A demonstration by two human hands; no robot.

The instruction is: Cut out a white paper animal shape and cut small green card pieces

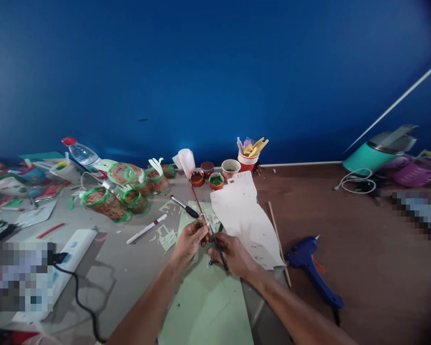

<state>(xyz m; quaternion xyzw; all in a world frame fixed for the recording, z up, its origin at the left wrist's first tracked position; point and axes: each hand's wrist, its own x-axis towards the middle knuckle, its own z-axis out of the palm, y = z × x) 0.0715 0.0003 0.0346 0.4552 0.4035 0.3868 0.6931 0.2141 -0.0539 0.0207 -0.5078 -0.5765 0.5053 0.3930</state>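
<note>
Over a pale green sheet (204,306), my two hands meet close together. My right hand (232,251) is closed round slim black-handled scissors (220,250), whose narrow silver blades point away from me. My left hand (192,237) pinches a tiny pale piece beside the blades; its shape is mostly hidden by the fingers. A thin red stick (197,199) runs from the paint pots toward my left fingertips; I cannot tell whether they touch it. Just beyond lie a black marker (185,207) and cut paper scraps (167,238).
A curled white sheet (246,215), a wooden stick (278,239) and a blue glue gun (314,268) lie right. Paint pots (216,181) and a cup of tools (248,160) stand behind. Left are decorated jars (104,203), a white pen (146,229) and a corded power strip (75,251).
</note>
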